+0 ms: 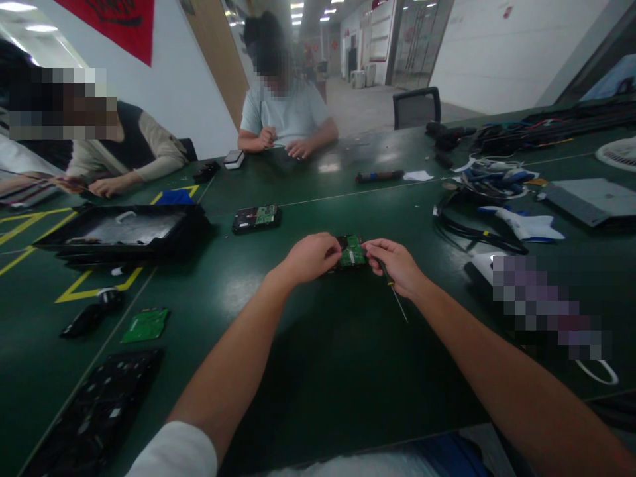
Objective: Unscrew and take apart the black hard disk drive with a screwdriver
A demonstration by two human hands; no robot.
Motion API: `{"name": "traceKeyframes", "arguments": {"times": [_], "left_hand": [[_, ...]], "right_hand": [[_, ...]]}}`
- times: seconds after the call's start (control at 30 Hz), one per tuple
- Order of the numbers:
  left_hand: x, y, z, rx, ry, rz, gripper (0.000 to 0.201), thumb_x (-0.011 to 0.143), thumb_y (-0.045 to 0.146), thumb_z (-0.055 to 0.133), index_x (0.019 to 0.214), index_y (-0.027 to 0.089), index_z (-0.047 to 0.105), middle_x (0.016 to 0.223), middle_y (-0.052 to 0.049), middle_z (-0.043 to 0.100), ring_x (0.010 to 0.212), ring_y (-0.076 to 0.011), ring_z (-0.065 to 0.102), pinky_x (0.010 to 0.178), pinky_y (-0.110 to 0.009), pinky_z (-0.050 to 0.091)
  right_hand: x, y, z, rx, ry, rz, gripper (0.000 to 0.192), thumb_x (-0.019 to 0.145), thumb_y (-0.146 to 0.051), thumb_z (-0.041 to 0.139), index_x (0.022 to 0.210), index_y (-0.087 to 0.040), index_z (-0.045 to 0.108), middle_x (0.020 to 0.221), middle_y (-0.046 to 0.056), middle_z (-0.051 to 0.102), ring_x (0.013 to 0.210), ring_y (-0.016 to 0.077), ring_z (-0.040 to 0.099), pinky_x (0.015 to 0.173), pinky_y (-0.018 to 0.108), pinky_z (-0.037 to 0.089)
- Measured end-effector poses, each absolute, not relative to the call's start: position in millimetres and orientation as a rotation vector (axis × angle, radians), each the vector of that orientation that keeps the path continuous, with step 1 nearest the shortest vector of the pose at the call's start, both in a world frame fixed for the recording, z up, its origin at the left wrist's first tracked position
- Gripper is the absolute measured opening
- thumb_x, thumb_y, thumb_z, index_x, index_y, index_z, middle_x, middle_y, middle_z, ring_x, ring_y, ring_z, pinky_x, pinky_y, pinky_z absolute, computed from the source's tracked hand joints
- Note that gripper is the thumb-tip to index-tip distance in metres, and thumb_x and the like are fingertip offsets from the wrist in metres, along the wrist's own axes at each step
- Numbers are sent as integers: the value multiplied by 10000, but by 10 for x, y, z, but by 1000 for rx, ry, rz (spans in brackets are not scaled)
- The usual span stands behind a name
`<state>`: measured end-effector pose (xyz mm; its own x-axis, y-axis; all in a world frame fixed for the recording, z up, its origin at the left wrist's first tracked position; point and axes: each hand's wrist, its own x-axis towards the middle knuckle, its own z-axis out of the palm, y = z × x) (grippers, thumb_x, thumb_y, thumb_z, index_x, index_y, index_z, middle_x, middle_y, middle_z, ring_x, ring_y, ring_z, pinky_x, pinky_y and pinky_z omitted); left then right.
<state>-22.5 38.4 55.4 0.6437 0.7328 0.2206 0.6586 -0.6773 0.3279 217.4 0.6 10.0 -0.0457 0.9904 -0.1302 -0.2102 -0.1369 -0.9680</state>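
Note:
A hard drive with its green circuit board (352, 252) facing up is between my two hands, over the middle of the green table. My left hand (315, 257) is closed on the drive's left end, fingers bent against it. At the right end, the thumb and forefinger of my right hand (393, 265) touch the board's edge. That same hand keeps a screwdriver (390, 283) tucked in its fingers, the thin shaft pointing down toward me. Beyond my left hand lies another hard drive (256, 218), its board partly showing. My fingers hide both ends of the held drive.
At left are a black tray (124, 228), a loose green board (146, 325) and a black plastic panel (94, 411). Cables (472, 228), a grey box (591, 199) and a power drill (447, 134) lie at right. Two people (288, 109) work across the table.

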Motion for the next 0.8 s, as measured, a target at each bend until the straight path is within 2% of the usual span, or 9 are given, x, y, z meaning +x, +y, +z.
{"name": "traceKeyframes", "arguments": {"times": [0.2, 0.43, 0.8], "left_hand": [[-123, 345, 512, 2696, 1232, 230, 207, 1022, 251, 562, 1031, 189, 759, 1096, -90, 743, 955, -242, 700, 813, -344, 514], [-95, 334, 467, 2743, 1346, 174, 257, 1062, 276, 527, 1095, 185, 765, 1147, -101, 738, 972, -251, 715, 799, -343, 517], [-123, 352, 458, 2751, 1262, 213, 255, 1062, 278, 542, 1063, 215, 789, 1151, -81, 748, 981, -243, 714, 807, -338, 514]], "right_hand": [[2200, 58, 11, -1148, -960, 1380, 237, 772, -333, 845, 937, -187, 758, 804, 3, 628, 615, 88, 496, 486, 227, 317], [2211, 68, -2, -1139, -962, 1390, 219, 778, -319, 836, 938, -183, 771, 825, 7, 641, 615, 86, 510, 482, 230, 320], [2202, 62, 19, -1150, -926, 1383, 189, 796, -284, 817, 940, -173, 767, 817, 7, 640, 613, 87, 528, 484, 226, 335]]}}
